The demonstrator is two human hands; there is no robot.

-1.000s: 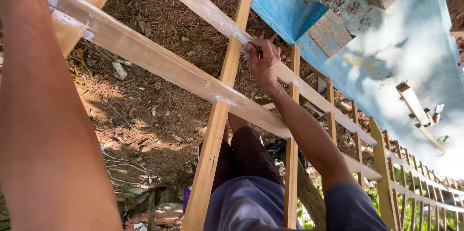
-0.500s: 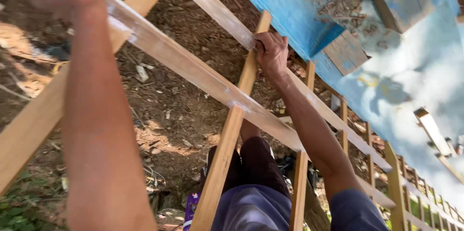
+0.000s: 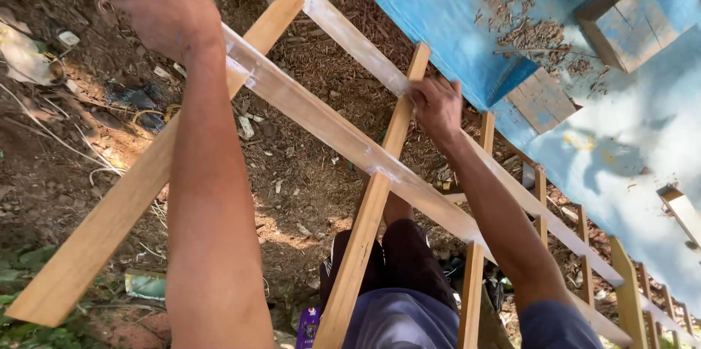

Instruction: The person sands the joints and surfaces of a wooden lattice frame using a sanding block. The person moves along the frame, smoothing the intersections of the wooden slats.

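My left hand rests at the top left, on the upper end of a long pale wooden rail where it crosses a slanting wooden batten. My right hand is closed around the upper wooden rail, right where an upright batten meets it. Both rails run diagonally down to the right across several upright battens. My legs in dark trousers show below, between the battens.
A blue tarp with wood chips on it covers the upper right, with wooden blocks on it. Below lies bare earth with litter, twigs and wire. More upright battens line the lower right.
The view has shifted so the frame and both arms sit further right and lower. My left hand now shows at the top left. My right hand keeps its hold on the upper rail.
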